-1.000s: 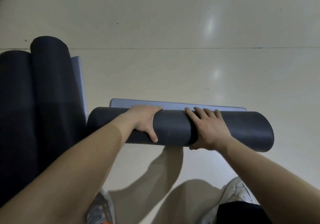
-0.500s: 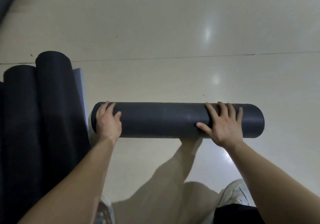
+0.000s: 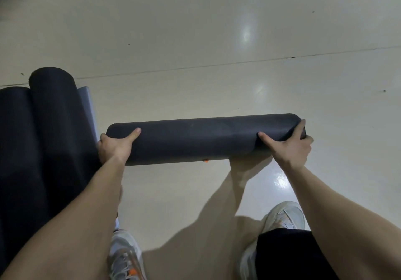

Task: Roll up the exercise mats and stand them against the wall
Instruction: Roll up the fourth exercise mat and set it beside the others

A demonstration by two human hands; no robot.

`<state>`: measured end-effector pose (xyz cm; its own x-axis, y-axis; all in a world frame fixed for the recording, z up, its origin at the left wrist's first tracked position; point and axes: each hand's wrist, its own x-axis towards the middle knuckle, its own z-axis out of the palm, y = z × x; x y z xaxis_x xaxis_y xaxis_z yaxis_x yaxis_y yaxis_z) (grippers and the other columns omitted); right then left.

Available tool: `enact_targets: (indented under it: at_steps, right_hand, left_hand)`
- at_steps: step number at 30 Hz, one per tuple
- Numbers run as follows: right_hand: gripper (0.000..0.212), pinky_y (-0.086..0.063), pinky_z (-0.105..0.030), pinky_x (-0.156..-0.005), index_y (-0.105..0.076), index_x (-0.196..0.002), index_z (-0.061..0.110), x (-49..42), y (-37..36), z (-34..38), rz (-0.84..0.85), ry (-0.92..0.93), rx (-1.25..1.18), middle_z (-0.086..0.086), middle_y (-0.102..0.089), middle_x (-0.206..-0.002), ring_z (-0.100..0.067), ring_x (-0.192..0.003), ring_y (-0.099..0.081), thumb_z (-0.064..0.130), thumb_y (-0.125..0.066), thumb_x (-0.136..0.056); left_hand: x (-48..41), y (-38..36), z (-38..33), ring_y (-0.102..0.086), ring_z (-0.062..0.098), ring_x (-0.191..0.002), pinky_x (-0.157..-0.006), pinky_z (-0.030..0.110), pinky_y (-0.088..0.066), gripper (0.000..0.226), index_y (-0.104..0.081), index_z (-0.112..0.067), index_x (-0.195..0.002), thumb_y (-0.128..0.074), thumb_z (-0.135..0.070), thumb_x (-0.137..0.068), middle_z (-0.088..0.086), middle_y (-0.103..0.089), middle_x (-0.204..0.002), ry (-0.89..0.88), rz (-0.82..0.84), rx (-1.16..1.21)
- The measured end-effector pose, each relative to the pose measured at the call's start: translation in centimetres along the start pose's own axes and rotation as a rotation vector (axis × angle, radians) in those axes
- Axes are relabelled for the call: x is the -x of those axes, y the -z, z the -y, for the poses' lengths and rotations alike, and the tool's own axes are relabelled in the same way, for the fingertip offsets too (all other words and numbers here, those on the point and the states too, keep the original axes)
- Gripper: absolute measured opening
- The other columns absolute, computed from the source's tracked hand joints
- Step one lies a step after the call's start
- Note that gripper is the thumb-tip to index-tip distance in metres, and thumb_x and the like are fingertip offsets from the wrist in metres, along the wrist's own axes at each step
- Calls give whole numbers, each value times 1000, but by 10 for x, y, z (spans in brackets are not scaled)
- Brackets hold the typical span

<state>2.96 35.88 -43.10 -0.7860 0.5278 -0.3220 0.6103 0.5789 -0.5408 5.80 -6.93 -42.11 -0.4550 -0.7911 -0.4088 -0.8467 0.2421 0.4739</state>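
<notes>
Head cam: rolled dark mat (image 3: 195, 138) horizontal over the pale floor (image 3: 195, 41), left hand (image 3: 115, 147) gripping its left end, right hand (image 3: 288, 145) wrapped round its right end, two more rolled mats (image 3: 52, 117) just beside its left end.

A: Where can I move?
B: Ahead of you and to your right the floor (image 3: 195, 41) is free, plain floor past the rolled mat (image 3: 195, 138) you hold.
A: And left?
B: Blocked. A dark roll (image 3: 52, 127) and a second roll (image 3: 13, 138) lie side by side there, with a flat grey mat edge (image 3: 86, 106) along them; your left grip (image 3: 115, 147) sits just beside that edge, and I can't tell whether it touches.
A: Towards me?
B: Your left shoe (image 3: 123, 256) and right shoe (image 3: 280, 216) stand below your arms—a band of free floor lies between them and the mat. Your right grip (image 3: 288, 145) has free floor on its outer side.
</notes>
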Motion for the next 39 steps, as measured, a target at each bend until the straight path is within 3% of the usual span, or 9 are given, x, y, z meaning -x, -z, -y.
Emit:
enact_targets:
  at_steps: [10, 13, 16, 19, 25, 30, 33, 36, 39]
  right_hand:
    - [141, -42, -56, -104, -2, -162, 41, 16, -9, -1, 47, 56, 158, -28, -28, -145, -50, -129, -37, 84, -79, -53]
    - [146, -35, -63, -107, 0, -159, 40, 12, -10, 2, 46, 68, 308, -33, -29, -146, -54, -131, -37, 98, -64, -42]
    - [146, -14, -71, -116, 2, -158, 38, 3, -3, 11, 89, 122, 526, -37, -13, -158, -56, -149, -9, 101, -63, -43]
    - [142, -7, -68, -120, -3, -160, 35, -5, 3, 28, 184, 398, 836, -25, 8, -168, -53, -153, 8, 102, -59, -47]
    - [130, -37, -53, -113, -12, -157, 43, 3, -56, 113, 598, 840, 938, -1, -46, -151, -34, -137, -46, 96, -67, -51]
    - [128, -49, -45, -101, -18, -152, 53, 4, -83, 152, 781, 797, 919, 3, -55, -136, -31, -124, -57, 85, -80, -44]
    - [122, -48, -41, -98, -30, -146, 54, 12, -92, 156, 816, 804, 930, 8, -61, -130, -27, -123, -60, 89, -78, -39]
    - [106, -50, -43, -99, -45, -133, 48, 37, -113, 150, 929, 759, 815, 12, -67, -126, -25, -119, -63, 89, -77, -40]
    - [105, -50, -43, -101, -49, -137, 44, 59, -127, 143, 979, 637, 684, 9, -68, -129, -26, -118, -63, 83, -78, -44]
  left_hand:
    - [-15, -4, -1, -44, 40, -139, -107, 57, -45, 134, -25, -10, -157, -81, -78, -56, 13, -37, -156, -55, -23, -97]
    - [-15, -8, -5, -40, 41, -141, -107, 58, -45, 132, -17, -8, -158, -82, -72, -62, 16, -32, -158, -84, -8, -167]
    - [-16, -5, -13, -36, 41, -143, -108, 57, -42, 127, -17, -6, -157, -82, -67, -67, 17, -31, -158, -79, 3, -178]
    - [-17, -6, -11, -36, 41, -143, -107, 57, -41, 123, -19, -6, -155, -82, -67, -69, 18, -32, -157, -67, 22, -183]
    - [-21, -9, 0, -33, 38, -145, -108, 59, -41, 129, -13, -10, -159, -80, -70, -67, 12, -27, -161, -65, 29, -138]
    - [13, -29, 4, -29, 43, -146, -113, 60, -33, 128, 0, -8, -161, -63, -81, -76, 16, -14, -165, 134, -70, -20]
    - [58, -64, 5, -40, 43, -139, -113, 53, -38, 119, -12, -3, -158, -58, -80, -80, 20, -30, -158, 329, 85, 262]
    - [81, -94, 16, -58, 34, -121, -99, 56, -52, 134, -22, -32, -153, -63, -99, -45, 0, -51, -144, 449, 289, 701]
    - [71, -92, 28, -53, 30, -128, -104, 58, -48, 137, -12, -45, -155, -75, -90, -41, -6, -44, -146, 395, 310, 748]
